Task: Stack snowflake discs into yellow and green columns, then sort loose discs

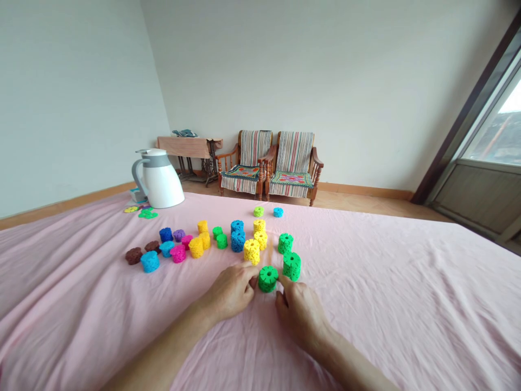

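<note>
**Clerk:** Item one, the piece in hand?

**Cataloguer:** One green stack (267, 278) of notched round pieces. It stands upright on the pink sheet (386, 282) and is the nearest of the whole spread to you. Your left hand (230, 293) has its fingers curled, tips against the stack's left side. Your right hand (299, 309) has its fingers curled, tips against the right side. You pinch the stack between the two hands, with no palm on it.

**Clerk:** Item two, neighbours?

**Cataloguer:** The second green stack (292, 265) is just beside it, close to your right fingertips. The yellow stack (251, 251) is just beyond your left fingertips, with the blue stack (238, 236) behind that. Further left is a row of low stacks, ending in the brown pieces (133, 255). Two loose pieces (258, 211), one green and one blue, lie well apart at the far side. The white jug (160, 185) is at the far left.

**Clerk:** Handling note?

**Cataloguer:** By my judgement, the pieces look light and the sheet is soft and creased, so a stack tips easily. Press evenly from both sides, low down, with the notches lined up. Mind your right knuckles beside the second green stack.
</note>
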A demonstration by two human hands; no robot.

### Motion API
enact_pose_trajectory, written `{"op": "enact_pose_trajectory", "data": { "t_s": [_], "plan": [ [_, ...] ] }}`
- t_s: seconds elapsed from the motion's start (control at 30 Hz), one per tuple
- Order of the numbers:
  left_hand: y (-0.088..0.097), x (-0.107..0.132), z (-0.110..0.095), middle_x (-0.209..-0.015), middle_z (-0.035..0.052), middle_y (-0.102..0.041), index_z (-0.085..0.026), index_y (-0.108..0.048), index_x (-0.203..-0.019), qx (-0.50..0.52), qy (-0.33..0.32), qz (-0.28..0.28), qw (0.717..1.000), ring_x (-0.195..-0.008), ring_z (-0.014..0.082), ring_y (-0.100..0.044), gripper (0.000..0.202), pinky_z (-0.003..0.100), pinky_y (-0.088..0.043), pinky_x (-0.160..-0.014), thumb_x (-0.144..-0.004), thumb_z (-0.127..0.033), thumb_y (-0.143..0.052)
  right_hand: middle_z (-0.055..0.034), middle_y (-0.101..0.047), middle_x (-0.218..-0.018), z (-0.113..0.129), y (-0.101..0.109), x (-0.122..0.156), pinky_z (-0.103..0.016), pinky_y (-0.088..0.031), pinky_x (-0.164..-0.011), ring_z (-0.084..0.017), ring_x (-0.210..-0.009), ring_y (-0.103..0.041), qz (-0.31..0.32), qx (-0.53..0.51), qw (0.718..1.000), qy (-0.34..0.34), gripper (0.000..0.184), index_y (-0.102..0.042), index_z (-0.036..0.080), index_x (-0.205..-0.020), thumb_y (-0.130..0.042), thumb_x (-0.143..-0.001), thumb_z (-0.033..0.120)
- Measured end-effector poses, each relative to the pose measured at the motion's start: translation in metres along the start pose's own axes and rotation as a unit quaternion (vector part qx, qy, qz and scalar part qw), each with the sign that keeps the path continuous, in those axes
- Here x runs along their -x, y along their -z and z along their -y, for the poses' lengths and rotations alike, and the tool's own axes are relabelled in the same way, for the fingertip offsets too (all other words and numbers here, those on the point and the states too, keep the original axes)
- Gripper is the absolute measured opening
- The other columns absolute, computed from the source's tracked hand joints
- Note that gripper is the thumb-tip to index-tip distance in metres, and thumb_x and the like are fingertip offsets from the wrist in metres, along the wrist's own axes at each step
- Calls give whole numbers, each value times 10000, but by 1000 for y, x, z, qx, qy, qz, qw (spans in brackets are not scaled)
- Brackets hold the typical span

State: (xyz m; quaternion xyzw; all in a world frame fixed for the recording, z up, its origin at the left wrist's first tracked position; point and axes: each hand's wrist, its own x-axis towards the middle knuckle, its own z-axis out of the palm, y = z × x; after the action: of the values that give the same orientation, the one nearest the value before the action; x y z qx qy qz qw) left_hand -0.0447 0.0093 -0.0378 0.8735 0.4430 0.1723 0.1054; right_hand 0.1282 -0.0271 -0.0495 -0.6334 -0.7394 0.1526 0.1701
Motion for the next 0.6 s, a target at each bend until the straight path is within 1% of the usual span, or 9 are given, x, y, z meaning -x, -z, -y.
{"op": "enact_pose_trajectory", "data": {
  "t_s": [0.17,0.37,0.47,0.6],
  "plan": [
    [2,0,-3,-731,-3,-503,-191,-458,-699,-4,3,2,1000,-695,149,-491,216,231,-318,-604,-634,7,-400,-63,-703,-793,1,0,0,-249,-250,-524,-165,-682,-624,-7,0,1000,8,311,-592,207,-1028,-396,-800,129],
    [3,1,-2,-726,-1,-498,-191,-454,-688,0,5,4,1000,-697,154,-485,238,231,-309,-582,-601,20,-385,-61,-702,-747,-1,0,2,-247,-265,-527,-164,-664,-630,-10,-15,1000,1,309,-567,193,-1075,-408,-815,141],
    [3,1,-2,-740,-1,-500,-194,-464,-715,5,-1,4,1000,-704,155,-488,248,229,-316,-593,-610,17,-386,-51,-708,-743,-2,-1,3,-242,-266,-524,-157,-642,-631,-18,-24,999,16,318,-552,202,-1094,-403,-820,140],
    [2,2,-1,-762,1,-507,-195,-465,-730,8,-7,3,1000,-723,155,-496,249,228,-330,-620,-621,16,-390,-49,-716,-762,-3,-4,3,-242,-251,-513,-157,-633,-637,-26,-24,999,31,302,-557,217,-1059,-400,-817,129]
  ]
}}
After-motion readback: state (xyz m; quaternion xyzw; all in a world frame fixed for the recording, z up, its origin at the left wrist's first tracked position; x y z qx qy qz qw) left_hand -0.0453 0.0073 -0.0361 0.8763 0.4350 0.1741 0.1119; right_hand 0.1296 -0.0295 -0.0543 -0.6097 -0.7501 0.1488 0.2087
